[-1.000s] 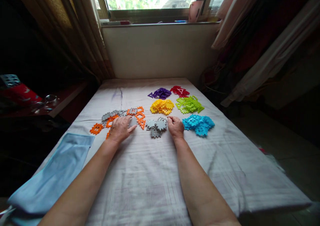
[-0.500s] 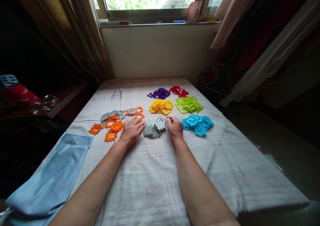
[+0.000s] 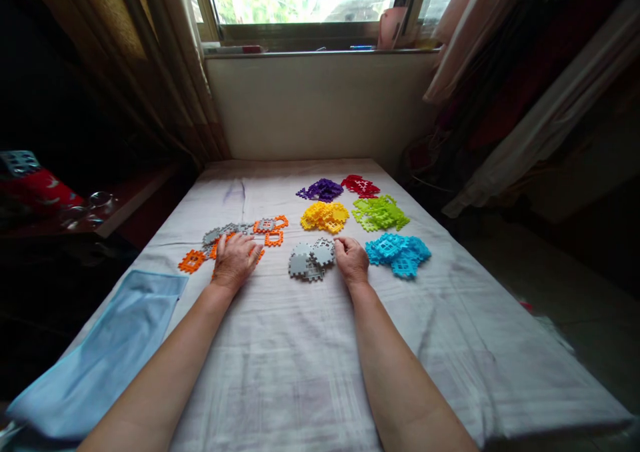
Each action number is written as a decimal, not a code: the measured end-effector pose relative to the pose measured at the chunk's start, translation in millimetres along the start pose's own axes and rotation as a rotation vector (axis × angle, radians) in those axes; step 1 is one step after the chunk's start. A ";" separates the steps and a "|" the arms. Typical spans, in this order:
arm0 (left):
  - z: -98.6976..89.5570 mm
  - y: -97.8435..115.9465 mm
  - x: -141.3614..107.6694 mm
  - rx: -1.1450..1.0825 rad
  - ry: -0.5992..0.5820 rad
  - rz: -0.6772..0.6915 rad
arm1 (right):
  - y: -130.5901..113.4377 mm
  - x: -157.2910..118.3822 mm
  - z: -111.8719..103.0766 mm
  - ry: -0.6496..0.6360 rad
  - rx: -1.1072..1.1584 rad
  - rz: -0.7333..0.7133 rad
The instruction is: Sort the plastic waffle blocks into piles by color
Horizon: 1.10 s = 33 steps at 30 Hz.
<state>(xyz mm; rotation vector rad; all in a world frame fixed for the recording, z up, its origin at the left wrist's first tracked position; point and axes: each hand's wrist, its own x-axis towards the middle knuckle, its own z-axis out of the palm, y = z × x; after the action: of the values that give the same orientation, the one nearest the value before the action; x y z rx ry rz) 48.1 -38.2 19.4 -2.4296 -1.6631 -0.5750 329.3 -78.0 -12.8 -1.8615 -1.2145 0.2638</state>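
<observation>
My left hand [image 3: 235,260] lies over the orange toothed plastic tiles [image 3: 191,261] on the left, fingers spread, hiding several of them. Grey tiles [image 3: 226,231] lie mixed in just behind it. In the middle sits a small pile of grey toothed tiles [image 3: 300,264], some solid and some openwork. My right hand [image 3: 352,260] is closed beside that pile's right edge, thumb and fingers pressed together; what they hold, if anything, is hidden. To its right is a heap of blue tiles [image 3: 405,252].
Behind are piles of yellow [image 3: 324,217], green [image 3: 380,213], purple [image 3: 321,190] and red tiles [image 3: 360,186]. A light blue cloth bag [image 3: 110,352] lies at the left edge of the cloth-covered table [image 3: 280,372]. A wall and window stand beyond.
My left hand has moved left, from beside the grey pile onto the orange tiles, uncovering an orange square frame. My right hand has stayed beside the grey pile.
</observation>
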 end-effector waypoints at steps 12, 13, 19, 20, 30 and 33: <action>25.7 -2.2 69.4 0.114 -0.131 -0.046 | 2.0 2.0 2.1 -0.029 0.001 -0.008; 26.6 -2.7 71.2 0.121 -0.130 -0.030 | 1.7 2.3 2.1 -0.035 -0.005 -0.008; 25.4 -5.5 75.5 0.153 -0.144 0.070 | -2.2 3.2 1.4 -0.045 -0.032 -0.013; 25.0 -6.0 75.9 0.156 -0.148 0.076 | -2.5 3.2 1.4 -0.047 -0.033 -0.013; 16.4 -8.0 77.2 0.081 -0.234 -0.056 | -3.9 3.0 0.7 -0.051 -0.035 -0.038; 12.6 -8.7 74.7 0.036 -0.232 -0.112 | -4.7 2.6 0.0 -0.054 -0.048 -0.039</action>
<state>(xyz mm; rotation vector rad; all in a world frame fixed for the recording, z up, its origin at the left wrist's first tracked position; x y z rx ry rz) 66.6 33.8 35.9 -2.4697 -1.8883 -0.2821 327.7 -75.2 -8.5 -1.8800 -1.3024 0.2670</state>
